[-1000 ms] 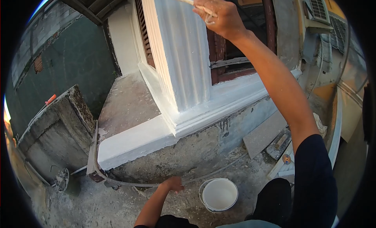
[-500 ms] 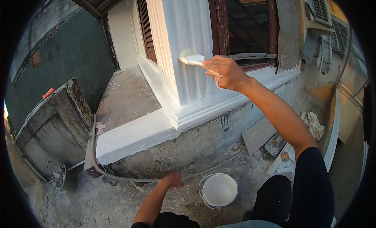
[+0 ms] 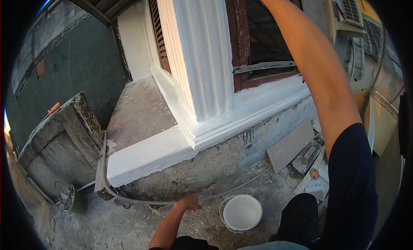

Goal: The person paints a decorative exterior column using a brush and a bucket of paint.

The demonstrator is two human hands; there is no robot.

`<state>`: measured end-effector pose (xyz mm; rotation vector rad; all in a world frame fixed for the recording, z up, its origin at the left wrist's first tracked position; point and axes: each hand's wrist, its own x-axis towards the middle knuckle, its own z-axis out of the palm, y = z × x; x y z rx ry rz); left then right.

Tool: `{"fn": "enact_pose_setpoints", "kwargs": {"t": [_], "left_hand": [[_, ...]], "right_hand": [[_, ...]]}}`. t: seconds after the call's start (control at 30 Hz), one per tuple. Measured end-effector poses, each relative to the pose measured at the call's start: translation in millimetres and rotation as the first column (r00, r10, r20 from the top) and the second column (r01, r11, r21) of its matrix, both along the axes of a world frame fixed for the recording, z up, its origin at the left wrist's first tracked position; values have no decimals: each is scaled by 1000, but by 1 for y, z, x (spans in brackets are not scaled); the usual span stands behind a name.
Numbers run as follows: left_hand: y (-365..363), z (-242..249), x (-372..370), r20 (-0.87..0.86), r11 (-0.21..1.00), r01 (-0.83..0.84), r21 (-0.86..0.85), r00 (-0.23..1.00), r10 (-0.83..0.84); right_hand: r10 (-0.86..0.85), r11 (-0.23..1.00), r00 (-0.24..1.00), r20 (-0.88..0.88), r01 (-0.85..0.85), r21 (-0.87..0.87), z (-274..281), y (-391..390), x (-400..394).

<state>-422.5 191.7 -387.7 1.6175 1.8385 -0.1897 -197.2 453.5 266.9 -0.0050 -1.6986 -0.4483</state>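
Note:
My right arm reaches up past the window, and its hand lies beyond the top edge, so neither the hand nor the brush shows. Beside the arm stands the fluted white column (image 3: 206,56), on a white moulded ledge (image 3: 258,104). Low in the view, my left hand (image 3: 188,203) hangs near the grey hose (image 3: 150,202), its fingers bent and small; whether it touches the hose or holds anything is unclear. To its right a white bucket (image 3: 242,212) with pale contents sits on the floor.
Left are a broken concrete slab (image 3: 60,142) and a dark bucket of rubble (image 3: 71,200). A low white-topped wall (image 3: 146,157) juts out ahead. At right lie a leaning board (image 3: 291,147), a trowel tray (image 3: 308,156) and scraps. The window (image 3: 266,35) has a dark red frame.
My right hand has risen from the column's lower part out of the top of the view, and the brush went out of sight with it. My left hand has barely shifted.

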Motion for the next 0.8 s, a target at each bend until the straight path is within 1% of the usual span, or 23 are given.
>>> {"fn": "enact_pose_setpoints", "kwargs": {"t": [0.03,0.07,0.13,0.2,0.23,0.27,0.33,0.37,0.43,0.5,0.53,0.57,0.6,0.63,0.67,0.7,0.8], "left_hand": [[0,-2,-1,-8,1000,12,-11,1000,-12],[0,-2,0,-4,1000,9,-10,1000,-9],[1,0,2,10,1000,0,-6,1000,0],[-1,4,6,13,1000,-10,7,1000,10],[-2,6,5,7,1000,-13,10,1000,13],[-4,5,4,13,1000,-18,3,1000,18],[-3,3,2,26,1000,-25,-8,999,25],[-5,2,4,15,1000,-16,-8,1000,17],[-6,9,3,-12,1000,-15,2,1000,15],[-11,14,4,10,999,-29,23,1000,28],[-10,18,4,19,999,-34,40,999,33],[-9,17,5,22,999,-44,32,999,44],[-7,16,5,20,998,-52,21,998,52],[-7,15,4,15,998,-58,5,998,57],[-5,15,4,7,999,-45,13,999,45],[-4,15,6,1,999,-32,18,999,32],[-7,18,7,-6,1000,-15,6,1000,15]], "right_hand": [[-8,1000,1000,15,8,-4,-7,10,-6],[10,994,998,64,-17,111,-31,19,-10],[-44,983,999,23,40,178,-96,39,-15],[51,997,985,165,-59,48,-173,23,2],[65,990,967,246,-94,106,-213,16,11],[72,992,951,301,-101,81,-247,10,19],[129,991,913,387,-128,-29,-293,-7,35],[144,988,883,446,-100,-121,-298,-9,43],[197,958,813,548,-41,-284,-297,-16,52],[162,974,896,414,-77,-213,-252,-30,47],[160,987,953,256,-158,-29,-223,-16,35],[158,976,978,139,-176,129,-184,-26,26],[93,973,993,69,-105,204,-145,-25,15],[42,934,999,27,-49,355,-109,-28,6],[93,955,996,-4,-88,284,-70,-41,-7],[59,947,998,-28,-47,318,-47,-39,-18],[40,993,989,139,-54,101,-50,-35,-46]]}}
